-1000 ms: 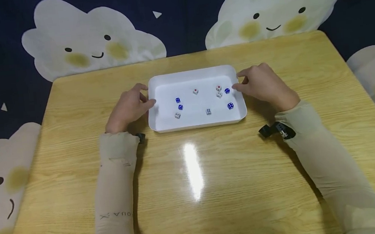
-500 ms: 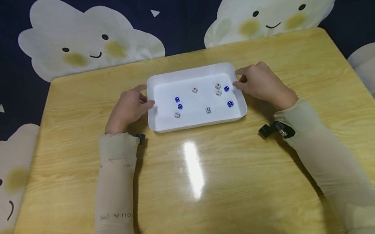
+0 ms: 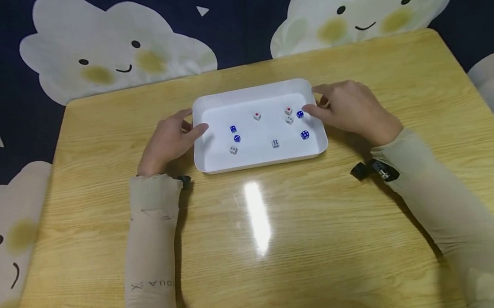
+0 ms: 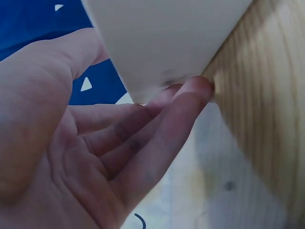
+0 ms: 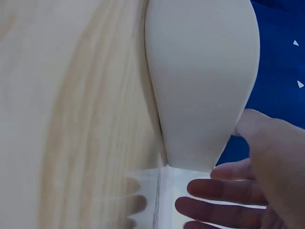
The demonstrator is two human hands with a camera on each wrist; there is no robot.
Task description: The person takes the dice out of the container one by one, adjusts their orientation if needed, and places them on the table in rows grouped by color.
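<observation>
A white rectangular tray (image 3: 247, 160) lies on the table with several small dice in it. At its left end my left hand (image 3: 170, 140) grips the wall, thumb over the rim and fingers against the outside, as the left wrist view also shows. My right hand (image 3: 354, 109) holds the opposite end, its thumb reaching over the rim and the index finger near the far corner. Blue dice (image 3: 305, 135) and white dice (image 3: 275, 144) lie scattered; a blue die (image 3: 300, 114) sits by the right thumb. Outside the right wall, the other fingers (image 5: 219, 210) stretch below the tray's corner.
The light wooden table (image 3: 223, 275) carries a bright glare streak in front of the tray. A dark blue cloth (image 3: 238, 21) with cloud faces hangs behind its far edge. Black camera mounts (image 3: 375, 169) stick out at both wrists.
Both thumbs reach slightly farther over the tray's rim than before, and the right forearm has shifted a little to the right. The dice keep their arrangement; the head view has tilted slightly.
</observation>
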